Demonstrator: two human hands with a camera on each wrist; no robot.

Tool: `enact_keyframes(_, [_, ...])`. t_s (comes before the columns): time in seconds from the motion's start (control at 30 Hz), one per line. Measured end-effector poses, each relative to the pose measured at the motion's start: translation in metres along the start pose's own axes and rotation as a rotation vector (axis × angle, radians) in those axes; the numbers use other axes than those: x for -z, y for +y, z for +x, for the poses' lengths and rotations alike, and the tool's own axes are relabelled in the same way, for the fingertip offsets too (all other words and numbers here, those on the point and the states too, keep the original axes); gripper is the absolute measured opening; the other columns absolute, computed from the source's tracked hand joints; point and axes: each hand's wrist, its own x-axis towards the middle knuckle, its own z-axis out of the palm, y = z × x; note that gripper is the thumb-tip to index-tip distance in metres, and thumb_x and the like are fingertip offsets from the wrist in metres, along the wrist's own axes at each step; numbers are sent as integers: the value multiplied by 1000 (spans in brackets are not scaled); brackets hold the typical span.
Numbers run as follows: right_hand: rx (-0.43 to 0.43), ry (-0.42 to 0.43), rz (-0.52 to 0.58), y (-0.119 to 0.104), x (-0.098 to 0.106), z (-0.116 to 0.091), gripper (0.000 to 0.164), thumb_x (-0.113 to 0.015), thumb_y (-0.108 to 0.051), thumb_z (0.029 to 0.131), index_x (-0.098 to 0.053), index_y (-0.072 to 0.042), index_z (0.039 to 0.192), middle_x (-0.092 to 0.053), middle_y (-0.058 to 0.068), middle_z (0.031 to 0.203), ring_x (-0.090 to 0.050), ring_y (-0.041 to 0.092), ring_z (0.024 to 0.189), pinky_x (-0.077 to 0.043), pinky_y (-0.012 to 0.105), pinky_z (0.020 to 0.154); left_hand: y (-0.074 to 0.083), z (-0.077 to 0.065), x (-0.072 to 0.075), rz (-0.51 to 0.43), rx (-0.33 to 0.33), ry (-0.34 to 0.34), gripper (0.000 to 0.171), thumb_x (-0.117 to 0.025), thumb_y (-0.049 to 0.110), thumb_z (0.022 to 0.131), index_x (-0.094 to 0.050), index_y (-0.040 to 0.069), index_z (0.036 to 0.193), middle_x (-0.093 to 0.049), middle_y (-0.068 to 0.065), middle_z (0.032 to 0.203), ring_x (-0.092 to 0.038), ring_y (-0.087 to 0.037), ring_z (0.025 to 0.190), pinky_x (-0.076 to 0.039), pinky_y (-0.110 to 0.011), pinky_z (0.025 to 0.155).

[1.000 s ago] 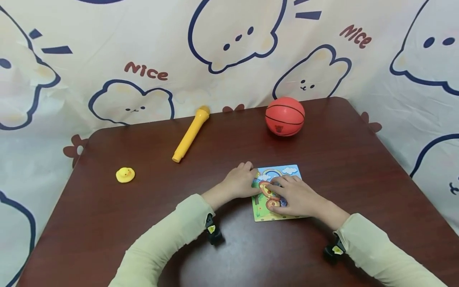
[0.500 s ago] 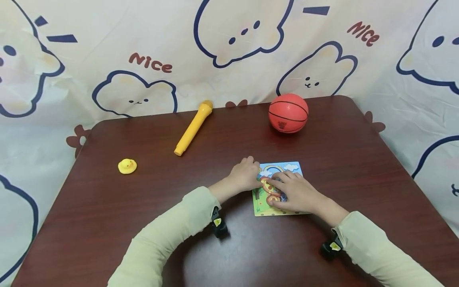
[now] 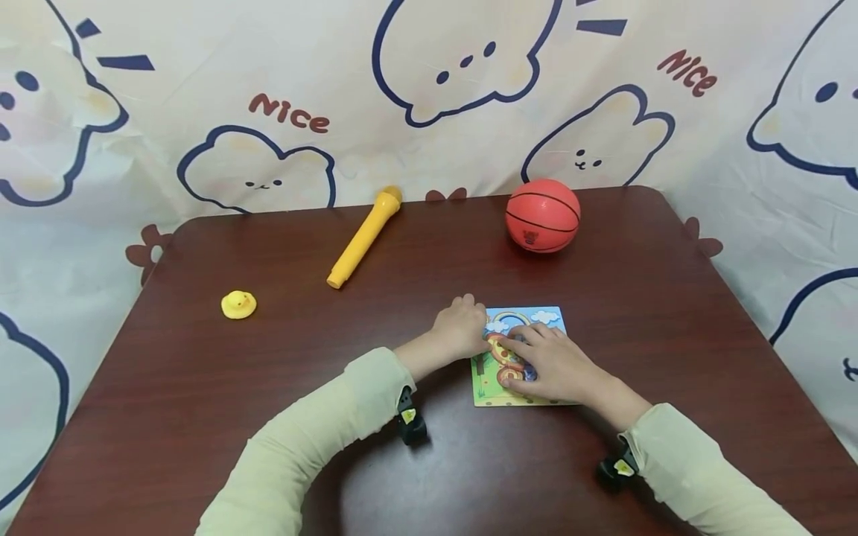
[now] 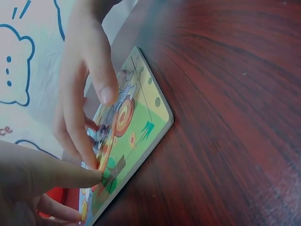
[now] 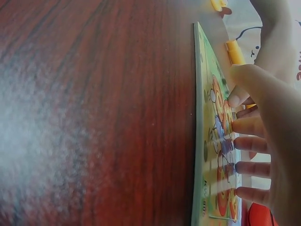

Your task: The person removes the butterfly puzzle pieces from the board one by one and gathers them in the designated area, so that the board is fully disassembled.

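A thin picture board [image 3: 487, 391], like a child's frame puzzle, lies flat on the dark table. Its print shows a rainbow, clouds and orange wheels on green, with a seam line just inside the edge. My left hand [image 3: 458, 327] is at the board's left side, its thumb [image 4: 80, 178] and a fingertip touching the picture. Over the right half spreads my right hand [image 3: 553, 365], fingertips resting on the print and thumb near the wheel. In the right wrist view its fingers [image 5: 254, 143] reach out fairly straight onto the board. The hand covers part of the picture.
Behind the board sits a red toy basketball [image 3: 543, 216]. A yellow toy microphone [image 3: 364, 238] lies at the back middle, and a yellow rubber duck [image 3: 238, 304] stands at the left. A cartoon-print cloth [image 3: 375, 156] hangs beyond the table's far edge.
The head view has shifted slightly. Both hands stay on the board in nearly the same places, with the left hand's knuckles turned a little more upright than a second ago.
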Motion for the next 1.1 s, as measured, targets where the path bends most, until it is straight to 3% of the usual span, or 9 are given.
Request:
enact_keyframes(0.33, [-16,-4,4,0,1,1,63,-52,-60,79,-53,-19,126,-51,2,117,-44,23,107,-38,46,86,3,-1,0,57,-5,40,41,-63,41,79,-61,8,103,-50,-8,96,-46,-20,86,-45,-31,63])
enact_keyframes(0.73, [-13,13,12,-3,0,2,62,-55,-58,77,-53,-19,126,-52,2,116,-44,21,103,-39,45,83,-6,5,-4,-139,59,48,44,-66,40,77,-58,5,102,-49,-10,99,-48,-20,87,-46,-33,63])
enact_keyframes(0.97, [18,56,-32,-4,-4,1,60,-60,-53,76,-54,-19,125,-53,1,112,-46,21,99,-41,43,78,-9,9,3,-283,8,47,25,-68,31,77,-62,8,84,-55,-3,84,-50,-17,81,-42,-27,65])
enact_keyframes(1.1, [-12,39,-20,-4,-5,1,61,-60,-54,75,-54,-18,124,-52,2,114,-44,22,101,-39,45,81,-17,9,6,-306,6,78,17,-65,16,76,-55,6,66,-46,-2,65,-44,-16,69,-36,-25,56])
